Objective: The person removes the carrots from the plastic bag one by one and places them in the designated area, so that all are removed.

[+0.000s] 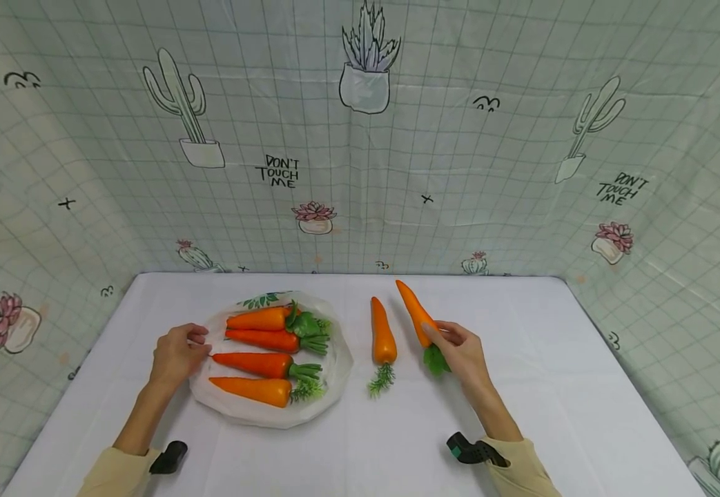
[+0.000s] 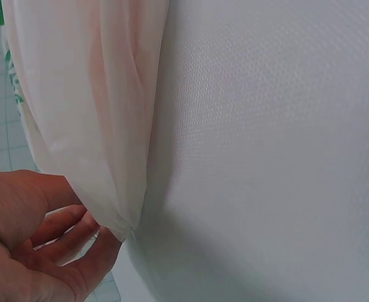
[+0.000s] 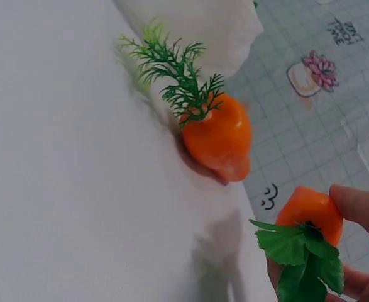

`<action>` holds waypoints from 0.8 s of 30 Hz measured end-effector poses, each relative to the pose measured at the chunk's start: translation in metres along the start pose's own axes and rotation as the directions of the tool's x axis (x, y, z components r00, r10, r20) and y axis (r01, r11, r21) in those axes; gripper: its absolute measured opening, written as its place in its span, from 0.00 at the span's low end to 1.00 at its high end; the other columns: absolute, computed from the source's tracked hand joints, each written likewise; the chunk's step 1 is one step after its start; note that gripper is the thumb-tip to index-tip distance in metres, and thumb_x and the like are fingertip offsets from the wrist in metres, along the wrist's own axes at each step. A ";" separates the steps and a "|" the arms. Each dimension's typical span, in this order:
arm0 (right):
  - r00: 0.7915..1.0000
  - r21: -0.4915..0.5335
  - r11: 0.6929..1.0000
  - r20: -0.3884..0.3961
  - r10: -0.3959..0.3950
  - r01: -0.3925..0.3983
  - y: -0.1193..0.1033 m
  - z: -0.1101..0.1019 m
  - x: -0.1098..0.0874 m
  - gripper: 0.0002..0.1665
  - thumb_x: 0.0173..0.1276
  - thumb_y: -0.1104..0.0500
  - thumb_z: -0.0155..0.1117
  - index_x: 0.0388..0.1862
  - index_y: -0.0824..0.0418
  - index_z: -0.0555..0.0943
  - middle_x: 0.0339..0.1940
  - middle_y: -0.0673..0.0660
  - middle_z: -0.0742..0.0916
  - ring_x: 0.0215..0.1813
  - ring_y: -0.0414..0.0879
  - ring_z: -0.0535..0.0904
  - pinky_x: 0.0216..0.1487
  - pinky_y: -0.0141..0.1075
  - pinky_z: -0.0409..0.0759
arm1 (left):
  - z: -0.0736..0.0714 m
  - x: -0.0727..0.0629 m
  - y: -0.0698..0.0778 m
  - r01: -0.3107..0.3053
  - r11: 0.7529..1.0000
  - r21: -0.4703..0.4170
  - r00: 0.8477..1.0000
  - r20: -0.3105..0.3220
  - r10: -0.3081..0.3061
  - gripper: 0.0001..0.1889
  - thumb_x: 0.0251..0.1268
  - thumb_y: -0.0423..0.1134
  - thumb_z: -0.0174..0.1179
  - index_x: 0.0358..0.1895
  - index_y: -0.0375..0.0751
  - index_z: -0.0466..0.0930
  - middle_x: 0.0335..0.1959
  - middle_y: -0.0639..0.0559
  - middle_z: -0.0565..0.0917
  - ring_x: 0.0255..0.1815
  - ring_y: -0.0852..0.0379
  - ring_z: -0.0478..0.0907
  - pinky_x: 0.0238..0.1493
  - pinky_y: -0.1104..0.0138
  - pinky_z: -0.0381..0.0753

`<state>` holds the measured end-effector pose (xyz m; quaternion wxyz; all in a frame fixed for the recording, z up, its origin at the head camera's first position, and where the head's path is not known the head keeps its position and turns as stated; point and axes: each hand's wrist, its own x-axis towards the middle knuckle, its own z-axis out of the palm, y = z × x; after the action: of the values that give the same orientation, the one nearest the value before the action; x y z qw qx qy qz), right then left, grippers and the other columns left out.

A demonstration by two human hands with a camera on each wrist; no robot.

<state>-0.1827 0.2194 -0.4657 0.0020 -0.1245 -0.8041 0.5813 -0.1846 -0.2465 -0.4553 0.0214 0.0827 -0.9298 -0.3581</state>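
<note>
My left hand (image 1: pixel 176 355) pinches the left rim of a thin white plastic bag (image 1: pixel 342 369); in the left wrist view the bag's edge (image 2: pixel 77 132) runs down between thumb and fingers. Several toy carrots lie side by side on the bag, among them a light orange carrot (image 1: pixel 253 390) with feathery leaves. My right hand (image 1: pixel 464 355) grips an orange carrot (image 1: pixel 413 308) by its thick end, its tip pointing up and away. Broad green leaves (image 3: pixel 300 251) hang below the fingers. Left of that hand lies another orange carrot (image 1: pixel 383 339) with feathery greens.
A white-covered table (image 1: pixel 397 455) spreads under everything. Behind it and at both sides hangs a gridded cloth (image 1: pixel 422 152) printed with cacti and lettering. Dark cameras are strapped at both wrists, near the beige sleeves (image 1: pixel 521 469).
</note>
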 end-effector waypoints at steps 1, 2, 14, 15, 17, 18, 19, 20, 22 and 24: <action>1.000 -0.009 1.000 -0.003 0.005 -0.005 0.002 0.000 0.000 0.34 0.69 0.40 0.70 0.63 0.63 0.82 0.49 0.59 0.88 0.45 0.43 0.80 0.43 0.29 0.76 | 0.000 0.000 0.000 -0.004 1.000 -0.002 1.000 0.000 0.004 0.15 0.65 0.26 0.63 0.51 0.20 0.78 0.39 0.32 0.83 0.41 0.36 0.83 0.41 0.52 0.85; 1.000 -0.017 1.000 -0.005 0.010 -0.010 0.003 0.000 0.001 0.34 0.69 0.40 0.70 0.62 0.64 0.82 0.48 0.59 0.88 0.44 0.43 0.80 0.43 0.30 0.76 | 0.000 0.000 0.000 -0.005 1.000 -0.004 1.000 0.000 0.005 0.15 0.65 0.26 0.63 0.51 0.20 0.78 0.39 0.32 0.83 0.41 0.36 0.83 0.41 0.51 0.85; 0.999 -0.142 0.990 -0.034 0.005 -0.010 0.015 0.005 -0.001 0.35 0.66 0.37 0.71 0.57 0.64 0.85 0.46 0.59 0.89 0.44 0.46 0.82 0.47 0.35 0.75 | -0.001 -0.002 0.000 -0.020 1.000 -0.004 1.000 -0.007 0.020 0.14 0.64 0.26 0.63 0.51 0.20 0.78 0.39 0.32 0.83 0.41 0.35 0.84 0.42 0.50 0.85; 0.999 -0.149 0.989 -0.036 0.003 -0.009 0.016 0.006 -0.001 0.35 0.66 0.36 0.71 0.57 0.63 0.85 0.46 0.59 0.89 0.45 0.47 0.82 0.48 0.36 0.75 | -0.001 -0.002 0.001 -0.019 1.000 -0.002 1.000 -0.007 0.019 0.14 0.64 0.26 0.63 0.51 0.20 0.78 0.39 0.32 0.83 0.42 0.35 0.84 0.43 0.49 0.85; 0.999 -0.167 0.986 -0.040 -0.012 0.005 0.016 0.006 -0.001 0.34 0.66 0.36 0.71 0.56 0.63 0.85 0.45 0.58 0.90 0.46 0.48 0.82 0.47 0.37 0.75 | -0.001 -0.002 0.002 -0.013 1.000 -0.001 1.000 -0.005 0.013 0.15 0.64 0.26 0.63 0.51 0.20 0.78 0.40 0.31 0.83 0.43 0.34 0.84 0.44 0.48 0.85; 0.999 -0.178 0.984 -0.042 -0.026 0.018 0.016 0.006 0.000 0.33 0.66 0.37 0.71 0.55 0.63 0.86 0.44 0.58 0.90 0.46 0.49 0.83 0.47 0.37 0.75 | 0.000 -0.002 0.002 -0.011 1.000 0.001 1.000 -0.005 0.011 0.15 0.64 0.26 0.63 0.51 0.20 0.78 0.40 0.31 0.83 0.43 0.34 0.84 0.45 0.48 0.85; 0.998 -0.186 0.982 -0.043 -0.040 0.031 0.016 0.007 0.000 0.32 0.67 0.38 0.71 0.55 0.63 0.86 0.43 0.58 0.90 0.45 0.49 0.83 0.47 0.37 0.76 | 0.000 -0.001 0.002 -0.008 1.000 0.001 1.000 -0.004 0.009 0.15 0.65 0.26 0.63 0.51 0.20 0.78 0.40 0.31 0.83 0.42 0.34 0.84 0.45 0.48 0.86; 0.997 -0.201 0.978 -0.045 -0.056 0.046 0.016 0.008 0.000 0.31 0.67 0.39 0.72 0.54 0.63 0.86 0.43 0.58 0.90 0.45 0.48 0.84 0.46 0.36 0.76 | 0.000 -0.001 0.002 -0.008 1.000 0.000 1.000 -0.005 0.008 0.15 0.65 0.25 0.63 0.51 0.20 0.78 0.40 0.31 0.83 0.42 0.34 0.84 0.45 0.48 0.86; 0.995 -0.226 0.971 -0.049 -0.089 0.076 0.016 0.009 0.000 0.29 0.67 0.41 0.72 0.52 0.64 0.87 0.40 0.57 0.90 0.42 0.47 0.84 0.44 0.36 0.77 | 0.000 -0.002 0.002 -0.010 1.000 -0.001 1.000 -0.005 0.010 0.15 0.65 0.26 0.63 0.52 0.20 0.78 0.40 0.31 0.83 0.43 0.34 0.84 0.45 0.49 0.86; 0.992 -0.249 0.964 -0.050 -0.113 0.097 0.018 0.011 0.000 0.27 0.67 0.42 0.72 0.50 0.65 0.87 0.37 0.56 0.90 0.39 0.45 0.83 0.43 0.36 0.77 | 0.000 -0.002 0.001 -0.012 1.000 -0.002 1.000 -0.005 0.012 0.15 0.65 0.26 0.63 0.52 0.19 0.78 0.40 0.31 0.83 0.42 0.35 0.84 0.44 0.49 0.86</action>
<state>-0.1804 0.2142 -0.4858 0.0428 -0.0994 -0.8750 0.4719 -0.1826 -0.2454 -0.4546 0.0262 0.0778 -0.9299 -0.3586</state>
